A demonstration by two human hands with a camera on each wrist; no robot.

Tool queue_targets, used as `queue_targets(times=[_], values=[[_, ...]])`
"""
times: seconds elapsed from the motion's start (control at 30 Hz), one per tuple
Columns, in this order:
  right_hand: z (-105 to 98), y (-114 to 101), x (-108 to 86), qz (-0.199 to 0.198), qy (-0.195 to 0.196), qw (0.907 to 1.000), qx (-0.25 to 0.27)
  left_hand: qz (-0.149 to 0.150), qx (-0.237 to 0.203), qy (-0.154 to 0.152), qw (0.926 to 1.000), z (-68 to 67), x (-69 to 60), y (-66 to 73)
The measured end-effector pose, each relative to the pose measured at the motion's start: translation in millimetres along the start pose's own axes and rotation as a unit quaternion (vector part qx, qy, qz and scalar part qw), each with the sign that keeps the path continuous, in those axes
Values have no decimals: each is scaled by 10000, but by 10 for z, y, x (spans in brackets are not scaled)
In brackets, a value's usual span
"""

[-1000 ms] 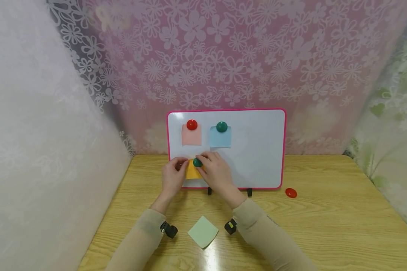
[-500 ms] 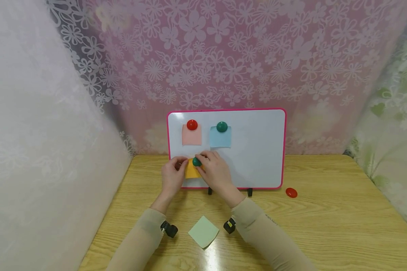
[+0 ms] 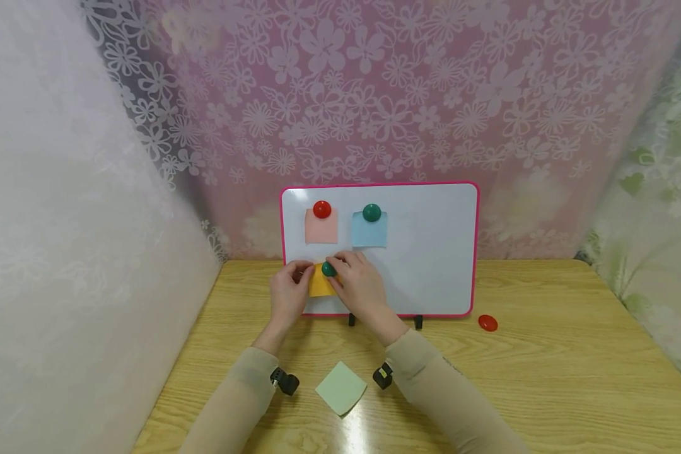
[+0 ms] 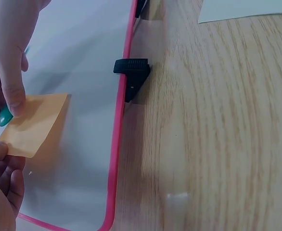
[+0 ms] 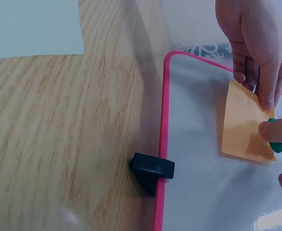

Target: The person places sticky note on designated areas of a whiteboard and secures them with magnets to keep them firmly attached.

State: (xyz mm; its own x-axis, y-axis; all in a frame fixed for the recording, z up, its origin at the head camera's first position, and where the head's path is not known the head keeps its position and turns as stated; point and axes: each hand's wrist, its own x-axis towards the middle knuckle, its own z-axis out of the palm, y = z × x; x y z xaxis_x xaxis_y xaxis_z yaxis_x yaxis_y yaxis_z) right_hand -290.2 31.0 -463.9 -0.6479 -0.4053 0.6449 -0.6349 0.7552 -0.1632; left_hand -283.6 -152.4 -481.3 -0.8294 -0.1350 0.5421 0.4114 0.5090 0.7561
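Note:
An orange sticky note (image 3: 320, 287) is held at the lower left of a pink-framed whiteboard (image 3: 425, 258). My left hand (image 3: 287, 296) pinches the note's upper left edge between thumb and fingers. With thumb and fingertips, my right hand (image 3: 363, 289) grips a round green magnet (image 3: 328, 269) at the top of the note. In the left wrist view, the lower part of the note (image 4: 37, 122) stands slightly off the board. The right wrist view shows the thumb beside the magnet (image 5: 276, 146); whether the magnet touches the board cannot be told.
Above, a red magnet (image 3: 321, 209) holds a pink note (image 3: 321, 231), and a green magnet (image 3: 371, 212) holds a blue note (image 3: 369, 233). A pale green note (image 3: 342, 388) lies between my forearms. One red magnet (image 3: 488, 323) rests right of the board. Black feet (image 3: 419, 322) support the board.
Both hands have shifted slightly upward along the board, carrying the orange note and green magnet with them. Their holds look the same.

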Motion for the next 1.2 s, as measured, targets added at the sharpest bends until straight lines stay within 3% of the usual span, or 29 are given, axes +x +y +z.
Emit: queue_targets(times=[1.2], values=[[71, -58, 71, 24, -141, 9994, -301, -54, 44, -53, 10000, 5, 22, -44]])
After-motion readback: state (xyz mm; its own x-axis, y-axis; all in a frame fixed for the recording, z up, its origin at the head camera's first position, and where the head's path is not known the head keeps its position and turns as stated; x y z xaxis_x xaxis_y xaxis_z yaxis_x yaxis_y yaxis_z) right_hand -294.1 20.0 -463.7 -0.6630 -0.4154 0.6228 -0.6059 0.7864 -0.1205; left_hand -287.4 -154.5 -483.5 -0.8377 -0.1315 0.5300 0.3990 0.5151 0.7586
